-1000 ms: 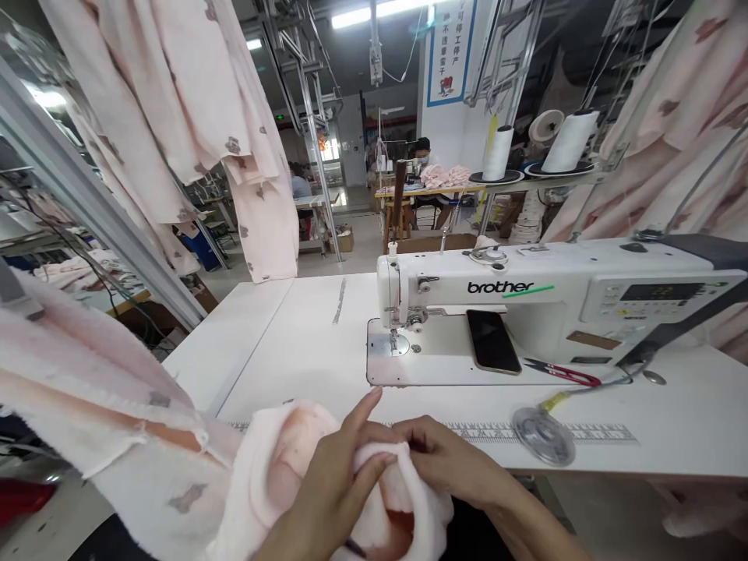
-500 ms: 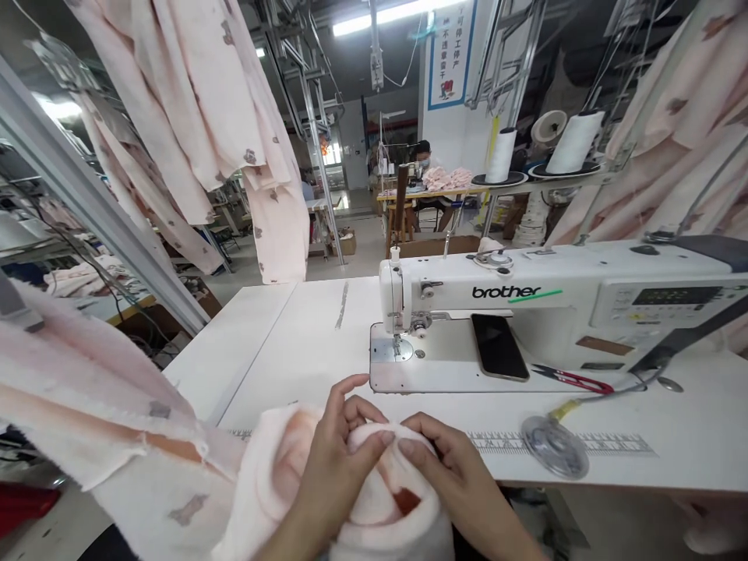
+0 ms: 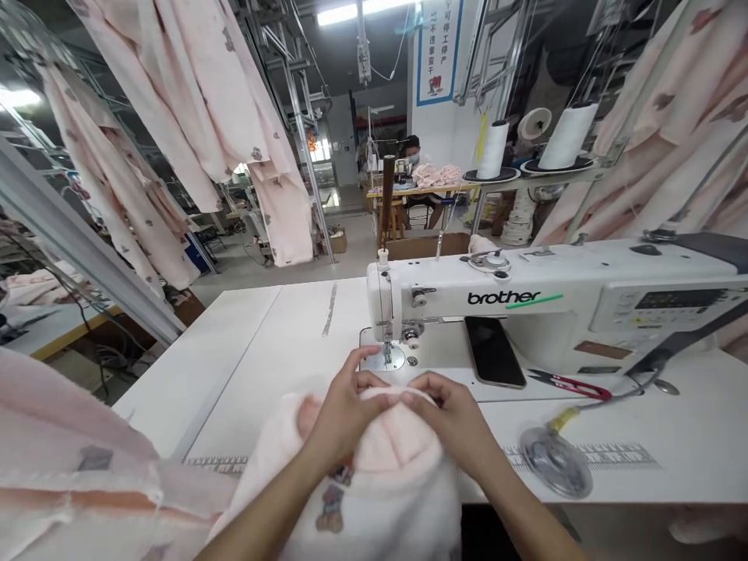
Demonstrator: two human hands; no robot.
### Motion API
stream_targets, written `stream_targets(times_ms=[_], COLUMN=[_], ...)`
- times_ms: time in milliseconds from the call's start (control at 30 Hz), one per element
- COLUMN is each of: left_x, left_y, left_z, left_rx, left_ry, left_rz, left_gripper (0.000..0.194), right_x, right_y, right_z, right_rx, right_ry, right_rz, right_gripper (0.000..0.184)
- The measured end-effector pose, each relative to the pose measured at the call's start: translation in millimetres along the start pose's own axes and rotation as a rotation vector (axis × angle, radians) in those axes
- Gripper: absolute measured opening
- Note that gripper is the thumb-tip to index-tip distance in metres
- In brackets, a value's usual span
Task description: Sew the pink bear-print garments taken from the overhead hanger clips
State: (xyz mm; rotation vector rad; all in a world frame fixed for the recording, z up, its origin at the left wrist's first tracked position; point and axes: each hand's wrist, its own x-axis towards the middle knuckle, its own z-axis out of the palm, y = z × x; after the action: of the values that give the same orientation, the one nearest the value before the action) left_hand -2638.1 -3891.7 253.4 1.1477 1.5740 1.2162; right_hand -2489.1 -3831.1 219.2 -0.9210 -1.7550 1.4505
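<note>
Pink fleecy fabric (image 3: 391, 506), at six o'clock by the bench (image 3: 280, 351) edge, pinched at its twelve-o'clock rim between thumbs and fingers of left hand (image 3: 347, 413) and right hand (image 3: 449, 409), probably light and floppy, best gripped along that rim.

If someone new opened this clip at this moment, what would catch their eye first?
The white sewing machine marked "brother" would probably come first: it stands on the white table, right of the picture's centre, with a dark phone on its bed. In front of it, at lower centre, the left hand and right hand pinch the edge of a pale pink cloth. Pink printed fabric hangs at the upper left.
</note>
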Motion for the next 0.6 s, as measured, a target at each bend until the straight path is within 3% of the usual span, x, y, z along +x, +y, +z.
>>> stream_targets(times_ms=[133, 300, 600], left_x=[40.1, 66.6, 100.6], left_y=[-28.0, -56.6, -60.3], left_z=[-7.4, -9.4, -4.5], left_rx=[0.103, 0.364, 0.451], left_ry=[0.017, 0.054, 0.088], left_rz=[-0.029, -0.004, -0.052], left_gripper=[0.05, 0.051, 0.049], right_x=[40.0, 70.8, 91.7], right_y=[18.4, 29.6, 43.5], right_z=[5.3, 10.6, 10.7], right_rx=[-0.342, -0.567, -0.814], right_ry=[0.04, 0.018, 0.054], right_rz=[0.047, 0.125, 0.194], right_gripper=[0.019, 0.013, 0.012])
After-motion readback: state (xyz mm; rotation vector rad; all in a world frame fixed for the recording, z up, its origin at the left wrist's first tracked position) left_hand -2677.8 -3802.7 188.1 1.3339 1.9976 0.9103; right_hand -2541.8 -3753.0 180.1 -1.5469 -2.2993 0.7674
